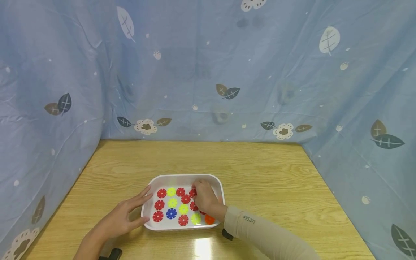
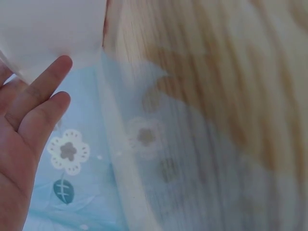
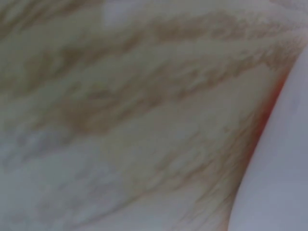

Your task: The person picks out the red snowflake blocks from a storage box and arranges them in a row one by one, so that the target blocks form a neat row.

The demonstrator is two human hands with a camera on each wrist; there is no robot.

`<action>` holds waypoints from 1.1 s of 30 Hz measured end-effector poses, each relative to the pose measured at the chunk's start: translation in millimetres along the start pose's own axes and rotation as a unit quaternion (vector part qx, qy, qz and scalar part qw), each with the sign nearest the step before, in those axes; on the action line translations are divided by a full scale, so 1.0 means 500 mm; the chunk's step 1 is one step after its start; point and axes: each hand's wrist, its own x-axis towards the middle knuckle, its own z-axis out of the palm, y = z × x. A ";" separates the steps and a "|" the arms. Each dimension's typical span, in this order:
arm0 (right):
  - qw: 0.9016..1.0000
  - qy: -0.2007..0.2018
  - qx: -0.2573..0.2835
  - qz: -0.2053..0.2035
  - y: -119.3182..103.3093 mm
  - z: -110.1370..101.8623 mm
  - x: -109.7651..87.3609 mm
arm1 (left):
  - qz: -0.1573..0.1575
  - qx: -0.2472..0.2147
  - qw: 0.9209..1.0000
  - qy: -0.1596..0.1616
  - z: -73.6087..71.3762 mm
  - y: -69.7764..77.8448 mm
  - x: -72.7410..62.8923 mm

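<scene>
A white tray [image 1: 182,229] holds several flat, notched plastic snowflake discs in loose rows. Among them are red discs [image 1: 159,204], yellow discs [image 1: 172,203], one blue disc [image 1: 171,213] and an orange disc [image 1: 209,219] at the near right corner. My left hand [image 1: 125,217] is at the tray's left end, its fingers fairly straight and touching the rim; the left wrist view shows those fingers [image 2: 45,89] against the outer wall. Inside the tray, my right hand [image 1: 205,195] has curled fingers pinching a red snowflake disc [image 1: 193,193], partly covered by the hand.
The tray stands on a wood-grain table [image 1: 266,180]. Blue patterned cloth [image 1: 195,72] encloses the back and both sides. Dark objects show by the left wrist [image 1: 114,254] and under the right wrist [image 1: 227,234]. In the right wrist view, a blurred pale tray wall [image 3: 279,173] appears.
</scene>
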 end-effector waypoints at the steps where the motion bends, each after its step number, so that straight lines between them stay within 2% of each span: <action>1: 1.000 0.004 0.002 0.001 0.001 0.000 -0.001 | 0.000 0.000 1.000 0.001 0.000 0.001 0.000; 8: 1.000 0.008 -0.001 -0.004 0.003 -0.001 -0.004 | -0.009 -0.007 1.000 -0.004 -0.002 0.004 0.001; 13: 1.000 -0.003 -0.004 -0.005 0.002 -0.001 -0.005 | -0.008 -0.011 1.000 -0.005 -0.003 0.006 0.001; 23: 0.999 -0.028 -0.045 0.005 -0.005 -0.003 -0.006 | -0.017 -0.010 1.000 -0.009 -0.002 0.005 0.000; 33: 0.999 -0.031 -0.032 0.004 -0.004 -0.002 -0.004 | -0.009 -0.006 1.000 -0.004 -0.001 0.004 -0.001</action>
